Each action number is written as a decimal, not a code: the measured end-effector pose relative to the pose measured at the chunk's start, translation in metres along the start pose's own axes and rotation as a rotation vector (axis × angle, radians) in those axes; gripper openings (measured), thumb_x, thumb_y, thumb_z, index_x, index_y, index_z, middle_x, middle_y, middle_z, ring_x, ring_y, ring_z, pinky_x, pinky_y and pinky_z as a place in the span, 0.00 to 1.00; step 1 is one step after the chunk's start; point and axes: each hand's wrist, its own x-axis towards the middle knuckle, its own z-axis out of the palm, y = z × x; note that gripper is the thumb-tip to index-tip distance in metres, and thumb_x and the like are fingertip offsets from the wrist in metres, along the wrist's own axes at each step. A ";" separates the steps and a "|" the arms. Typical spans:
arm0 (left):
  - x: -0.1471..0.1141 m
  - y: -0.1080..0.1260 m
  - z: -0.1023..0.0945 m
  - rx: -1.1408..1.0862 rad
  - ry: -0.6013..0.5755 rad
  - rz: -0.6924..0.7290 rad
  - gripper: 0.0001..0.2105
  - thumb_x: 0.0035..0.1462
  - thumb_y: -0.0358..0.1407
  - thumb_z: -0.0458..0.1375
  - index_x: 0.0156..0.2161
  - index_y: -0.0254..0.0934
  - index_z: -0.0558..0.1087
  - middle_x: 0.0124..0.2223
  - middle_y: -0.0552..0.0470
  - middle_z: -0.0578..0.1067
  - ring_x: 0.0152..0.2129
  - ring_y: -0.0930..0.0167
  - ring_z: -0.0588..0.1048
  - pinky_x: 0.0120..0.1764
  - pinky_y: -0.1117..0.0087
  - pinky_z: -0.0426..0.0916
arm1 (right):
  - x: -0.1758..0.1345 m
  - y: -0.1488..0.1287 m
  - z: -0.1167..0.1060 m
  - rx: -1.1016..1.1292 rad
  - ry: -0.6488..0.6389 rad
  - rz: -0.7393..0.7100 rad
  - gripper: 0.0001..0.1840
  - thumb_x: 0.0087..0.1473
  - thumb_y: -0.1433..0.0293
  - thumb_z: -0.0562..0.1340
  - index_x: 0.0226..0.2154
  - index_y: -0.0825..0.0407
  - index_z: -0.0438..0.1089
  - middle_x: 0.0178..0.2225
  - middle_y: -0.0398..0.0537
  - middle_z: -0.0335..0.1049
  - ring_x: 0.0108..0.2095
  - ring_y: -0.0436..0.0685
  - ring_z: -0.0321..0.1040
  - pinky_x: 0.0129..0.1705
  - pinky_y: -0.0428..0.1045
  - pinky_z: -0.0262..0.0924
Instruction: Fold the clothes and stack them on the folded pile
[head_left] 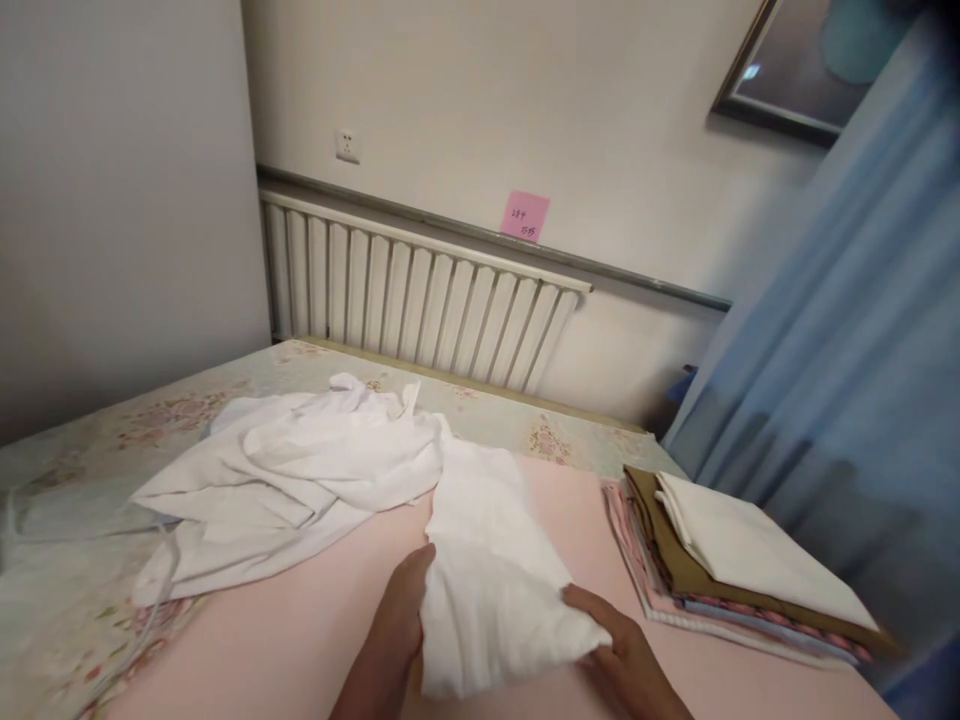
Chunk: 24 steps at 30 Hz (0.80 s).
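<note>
A white cloth (487, 540), folded into a long strip, lies partly on a pink sheet (315, 640), its near end lifted between my hands. My left hand (409, 605) grips its left edge, fingers partly hidden behind the fabric. On the other side my right hand (611, 635) pinches the right edge near a corner, thumb on top. Left of the strip lies a crumpled white garment or cloth (300, 470), heaped loosely and touching the strip's far end.
At right sits a stack of folded cloths (750, 560), white on top, brown below. A floral cover (172, 415) lies beneath the pink sheet. A radiator (420, 295) stands along the back wall; a blue curtain (840, 370) hangs at right. A thin cord (161, 590) runs at left.
</note>
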 end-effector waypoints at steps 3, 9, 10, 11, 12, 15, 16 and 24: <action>-0.001 -0.001 -0.004 0.082 -0.061 0.006 0.14 0.50 0.42 0.64 0.38 0.33 0.75 0.33 0.45 0.80 0.33 0.60 0.79 0.39 0.61 0.72 | -0.012 0.016 0.009 0.047 0.217 0.164 0.33 0.37 0.55 0.69 0.49 0.47 0.74 0.54 0.52 0.69 0.57 0.68 0.62 0.60 0.56 0.56; -0.010 0.007 -0.004 0.311 -0.154 0.040 0.24 0.44 0.44 0.67 0.45 0.32 0.75 0.41 0.40 0.80 0.42 0.53 0.77 0.46 0.56 0.70 | -0.026 0.010 0.036 0.682 0.238 0.375 0.36 0.33 0.59 0.73 0.48 0.49 0.72 0.49 0.53 0.74 0.54 0.68 0.66 0.54 0.56 0.62; -0.014 0.009 -0.004 0.330 -0.197 0.041 0.26 0.44 0.44 0.68 0.47 0.32 0.74 0.43 0.39 0.80 0.44 0.52 0.76 0.48 0.56 0.68 | -0.026 0.005 0.039 0.782 0.206 0.380 0.35 0.34 0.59 0.74 0.48 0.49 0.72 0.50 0.52 0.73 0.55 0.67 0.65 0.53 0.56 0.62; -0.017 0.010 -0.003 0.339 -0.251 0.039 0.28 0.43 0.44 0.68 0.49 0.33 0.73 0.45 0.39 0.79 0.46 0.52 0.75 0.49 0.55 0.67 | -0.026 -0.001 0.042 0.861 0.165 0.399 0.35 0.35 0.60 0.74 0.48 0.49 0.72 0.51 0.52 0.73 0.55 0.67 0.65 0.53 0.56 0.62; -0.021 0.011 -0.003 0.342 -0.316 0.037 0.30 0.43 0.43 0.68 0.52 0.33 0.72 0.48 0.38 0.78 0.48 0.51 0.74 0.51 0.54 0.66 | -0.026 -0.005 0.044 0.920 0.110 0.429 0.34 0.37 0.61 0.74 0.49 0.48 0.71 0.51 0.51 0.72 0.54 0.66 0.66 0.53 0.57 0.62; -0.034 0.012 -0.002 0.328 -0.527 0.044 0.38 0.39 0.39 0.71 0.57 0.35 0.68 0.54 0.38 0.74 0.53 0.51 0.69 0.56 0.52 0.61 | -0.020 -0.016 0.050 1.005 0.003 0.527 0.33 0.39 0.64 0.73 0.51 0.48 0.70 0.50 0.52 0.73 0.49 0.65 0.70 0.50 0.57 0.64; -0.038 0.010 -0.002 0.322 -0.570 0.043 0.39 0.37 0.38 0.71 0.58 0.36 0.67 0.55 0.38 0.73 0.54 0.51 0.68 0.56 0.52 0.60 | -0.018 -0.019 0.052 1.020 -0.003 0.536 0.33 0.39 0.64 0.73 0.51 0.49 0.70 0.48 0.53 0.74 0.48 0.65 0.71 0.49 0.58 0.65; -0.074 -0.013 0.012 0.204 -0.239 -0.022 0.25 0.37 0.38 0.71 0.43 0.31 0.75 0.39 0.38 0.80 0.41 0.51 0.77 0.43 0.55 0.71 | -0.028 -0.058 0.021 1.069 0.014 0.283 0.30 0.43 0.62 0.71 0.49 0.54 0.70 0.41 0.56 0.76 0.45 0.67 0.72 0.46 0.60 0.67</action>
